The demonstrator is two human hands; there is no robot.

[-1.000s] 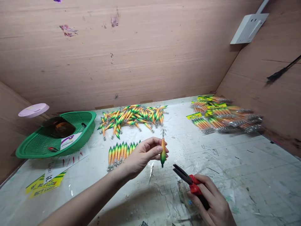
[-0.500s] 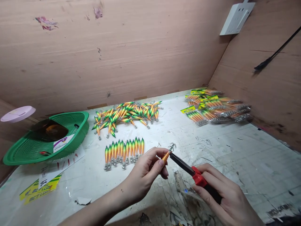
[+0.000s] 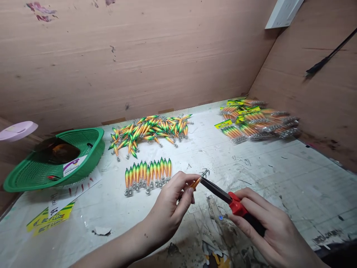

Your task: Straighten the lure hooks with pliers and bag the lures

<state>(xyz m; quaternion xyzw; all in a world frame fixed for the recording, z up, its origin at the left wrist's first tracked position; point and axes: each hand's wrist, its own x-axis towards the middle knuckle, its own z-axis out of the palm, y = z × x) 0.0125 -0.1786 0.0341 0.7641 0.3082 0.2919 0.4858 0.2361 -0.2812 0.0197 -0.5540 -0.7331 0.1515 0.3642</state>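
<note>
The left hand (image 3: 174, 203) pinches an orange squid jig (image 3: 196, 182), its hooks (image 3: 205, 173) jutting beyond the grip; the right hand (image 3: 272, 223) grasps red-and-black pliers (image 3: 236, 205), tips near the hooks.

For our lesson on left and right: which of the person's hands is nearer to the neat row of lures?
Left. The left hand is close by the right end of the row of lures; the right hand, holding pliers, is farther off to the right.

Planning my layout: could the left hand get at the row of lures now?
Probably yes: the row of lures lies near the left hand, nothing visible between, though that hand holds another lure.
</note>
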